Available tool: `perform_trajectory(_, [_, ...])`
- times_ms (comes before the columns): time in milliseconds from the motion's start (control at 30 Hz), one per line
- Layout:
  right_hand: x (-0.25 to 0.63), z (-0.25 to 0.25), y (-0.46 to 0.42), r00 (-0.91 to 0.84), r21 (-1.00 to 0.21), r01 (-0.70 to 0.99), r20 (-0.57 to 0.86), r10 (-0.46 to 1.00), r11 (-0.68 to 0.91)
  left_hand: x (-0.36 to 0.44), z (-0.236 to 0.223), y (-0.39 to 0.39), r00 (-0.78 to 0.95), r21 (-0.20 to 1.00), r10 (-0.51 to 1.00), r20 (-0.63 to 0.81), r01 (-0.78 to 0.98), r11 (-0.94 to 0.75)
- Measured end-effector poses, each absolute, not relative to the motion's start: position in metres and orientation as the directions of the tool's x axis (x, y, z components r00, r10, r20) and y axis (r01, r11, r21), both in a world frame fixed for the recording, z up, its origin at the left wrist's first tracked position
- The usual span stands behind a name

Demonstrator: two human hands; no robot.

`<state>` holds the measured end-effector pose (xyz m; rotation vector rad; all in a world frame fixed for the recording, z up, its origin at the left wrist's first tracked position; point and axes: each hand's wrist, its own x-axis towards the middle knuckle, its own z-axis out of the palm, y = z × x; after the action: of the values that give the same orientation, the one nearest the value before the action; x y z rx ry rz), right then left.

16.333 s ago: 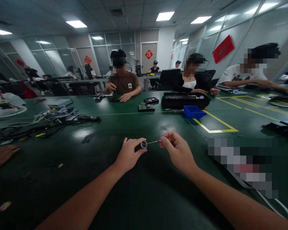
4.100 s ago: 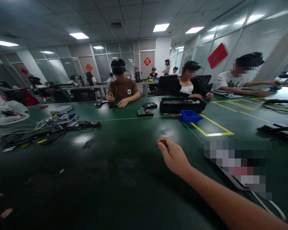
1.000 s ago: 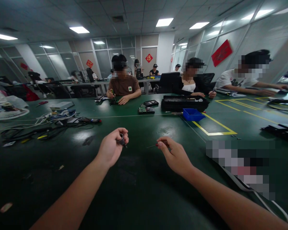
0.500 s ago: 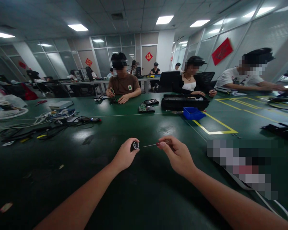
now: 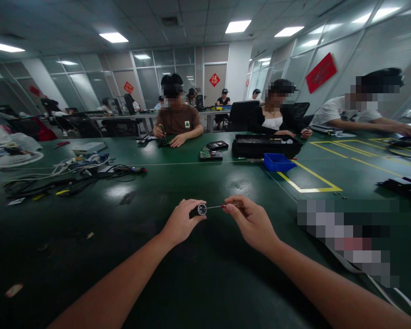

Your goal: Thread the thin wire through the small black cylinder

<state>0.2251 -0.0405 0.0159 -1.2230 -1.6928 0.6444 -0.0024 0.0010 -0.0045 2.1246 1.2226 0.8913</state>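
The green table [image 5: 205, 283] fills the lower view; its near edge is cut off by the frame. A co-worker in a brown shirt [image 5: 178, 119] sits at the far side, face masked by blocks. At the right, a flat item [image 5: 345, 242] with a pale edge lies on the table; pixel masking hides its surface. A black tray [image 5: 267, 147] rests at the far side; its contents are too small to identify.

The left hand [image 5: 180, 224] and right hand [image 5: 251, 219] are raised near the centre of the view, apart from each other. The right hand pinches a screwdriver [image 5: 215, 207] between thumb and fingers, a narrow grip; most of the handle is hidden by the fingers. The shaft's long axis runs nearly level across the view and points left, away from the right hand. The left hand holds a dark cylinder [image 5: 201, 209], fingers above and thumb below, spread to its width. The cylinder is located between the hands; its silver-rimmed end faces the camera. Its long axis runs back into the palm and is foreshortened, with the rear end hidden. The shaft's tip meets the rim in the view; whether it sits inside or in front cannot be told.
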Motion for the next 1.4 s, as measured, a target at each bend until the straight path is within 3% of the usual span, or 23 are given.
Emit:
perform_trajectory(433, [0.2257, 0.0195, -0.0442, -0.128, -0.723, 0.543, 0.430, 0.894, 0.426, -0.0014, -0.0020, 0.0013, 0.357, 0.696, 0.884, 0.302, 0.550, -0.461])
perform_trajectory(767, [0.2236, 0.0236, -0.0403, 0.031, -0.804, 0.533, 0.331, 0.943, 0.264, -0.0007, 0.0006, -0.0002, 0.361, 0.701, 0.883, 0.299, 0.546, -0.460])
perform_trajectory(967, [0.2235, 0.0211, -0.0409, -0.107, -0.807, 0.445, 0.382, 0.918, 0.388, -0.0013, -0.0013, 0.0006, 0.386, 0.657, 0.869, 0.309, 0.574, -0.489])
perform_trajectory(1133, [0.2218, 0.0209, -0.0420, -0.143, -0.741, 0.535, 0.393, 0.908, 0.405, -0.0012, -0.0016, 0.0008, 0.398, 0.644, 0.863, 0.311, 0.580, -0.499])
perform_trajectory(1400, [0.2167, 0.0157, -0.0365, 0.044, -0.920, 0.286, 0.291, 0.956, 0.267, 0.0028, -0.0006, 0.0009, 0.365, 0.653, 0.884, 0.291, 0.600, -0.462])
